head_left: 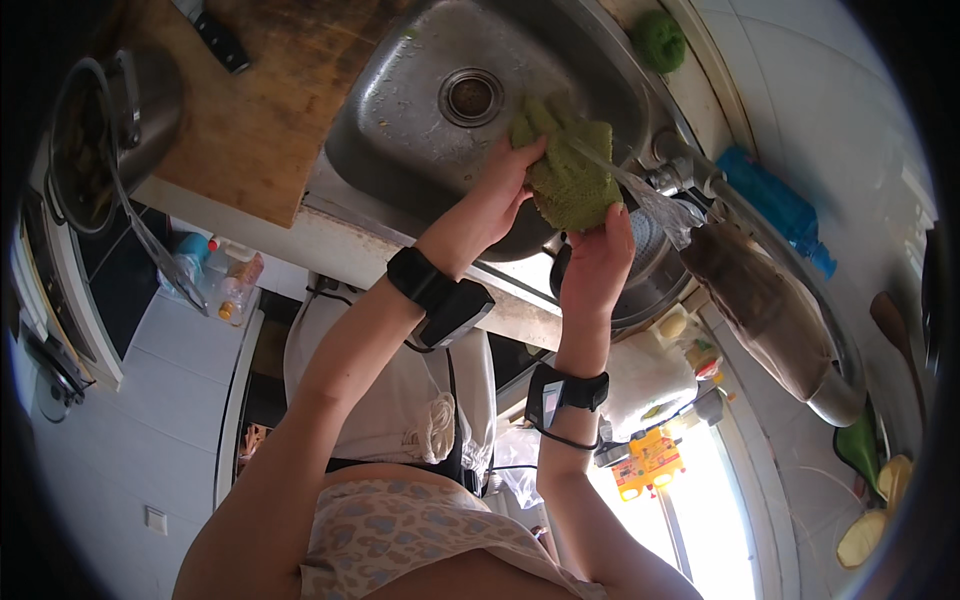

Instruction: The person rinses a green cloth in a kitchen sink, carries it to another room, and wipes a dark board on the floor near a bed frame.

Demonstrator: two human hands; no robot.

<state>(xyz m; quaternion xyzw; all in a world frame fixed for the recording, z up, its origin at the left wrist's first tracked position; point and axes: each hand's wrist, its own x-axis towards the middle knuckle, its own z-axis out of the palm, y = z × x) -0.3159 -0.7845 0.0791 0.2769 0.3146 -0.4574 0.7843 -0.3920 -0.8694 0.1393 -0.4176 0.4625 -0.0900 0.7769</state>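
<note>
A green cloth point(575, 180) is stretched between my two hands above the right side of a steel sink point(400, 110). My left hand point(500, 195) is closed on the cloth's left edge, thumb on top. Its lower right corner is pinched by my right hand point(602, 255). What looks like a stream of water point(620, 175) reaches the cloth from a faucet spout wrapped in brownish clear plastic point(755, 300). The drain point(471, 97) lies just beyond my left hand. Both wrists wear black bands with small devices.
Left of the sink lies a wooden board point(270, 120) with a black-handled knife point(222, 42). A steel pot point(150, 100) stands farther left. Behind the faucet are a blue bottle point(770, 200) and a green scrubber point(658, 42). A round pan point(650, 275) is beside my right hand.
</note>
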